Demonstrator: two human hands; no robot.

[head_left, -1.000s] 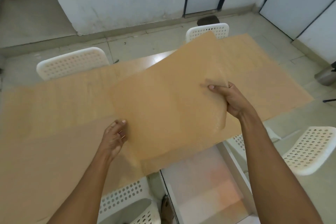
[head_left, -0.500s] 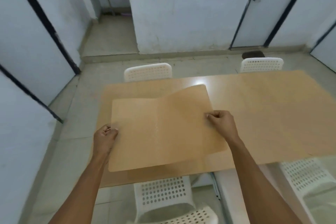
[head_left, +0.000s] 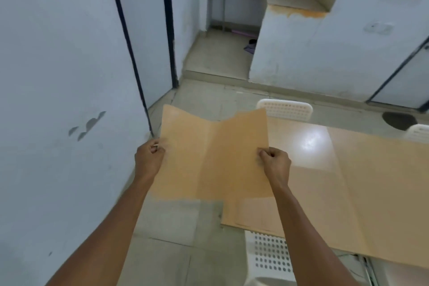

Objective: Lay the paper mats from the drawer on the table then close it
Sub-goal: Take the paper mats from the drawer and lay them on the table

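Note:
I hold a tan paper mat [head_left: 209, 158] in the air with both hands, bent along its middle. My left hand [head_left: 148, 158] pinches its left edge and my right hand [head_left: 276, 165] pinches its right edge. The mat hangs over the left end of the wooden table [head_left: 308, 169], partly past the table's edge over the floor. A second tan mat [head_left: 383, 193] lies flat on the table to the right. The drawer is out of view.
A white perforated chair [head_left: 287, 109] stands behind the table and another chair [head_left: 269, 255] sits under its near edge. A third chair [head_left: 417, 132] shows at the far right. A white wall [head_left: 58, 100] runs close along the left.
My view and both hands have swung left, carrying the mat from the table's middle to beyond its left end. The open drawer has dropped out of sight.

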